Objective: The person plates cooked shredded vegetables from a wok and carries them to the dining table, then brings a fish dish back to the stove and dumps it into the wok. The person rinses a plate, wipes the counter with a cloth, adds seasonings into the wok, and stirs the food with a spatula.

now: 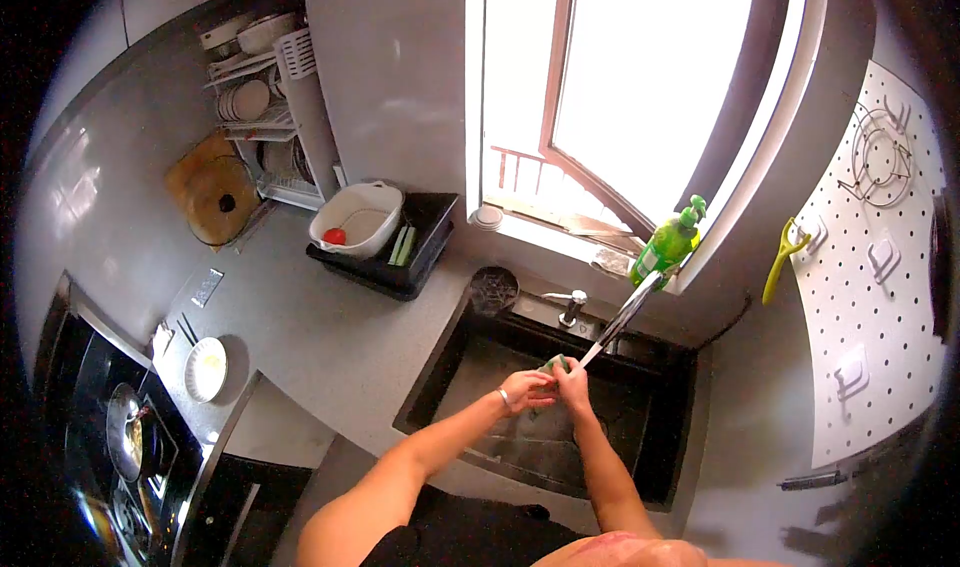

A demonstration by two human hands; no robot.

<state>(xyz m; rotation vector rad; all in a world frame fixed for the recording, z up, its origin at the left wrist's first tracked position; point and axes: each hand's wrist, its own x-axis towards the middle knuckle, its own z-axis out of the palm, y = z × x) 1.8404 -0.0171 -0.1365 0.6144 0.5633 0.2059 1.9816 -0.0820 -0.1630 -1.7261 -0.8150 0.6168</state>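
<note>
Over the dark sink (470, 357), both my hands meet just below the spout end of the tall faucet (625, 317). My right hand (573, 383) is closed round a small green thing (556, 364), mostly hidden by the fingers; its kind cannot be made out. Close beside it, my left hand (525, 391) has its fingers stretched toward the right hand, loosely cupped. Whether the left fingertips also touch the green thing is unclear. A band circles the left wrist.
Left of the sink, a white basin (360, 217) holding a red item stands on a black tray (425, 242) beside green pieces. A green pump bottle (668, 242) stands on the windowsill. Farther left are a white bowl (206, 369) and a pan (126, 432) on the stove.
</note>
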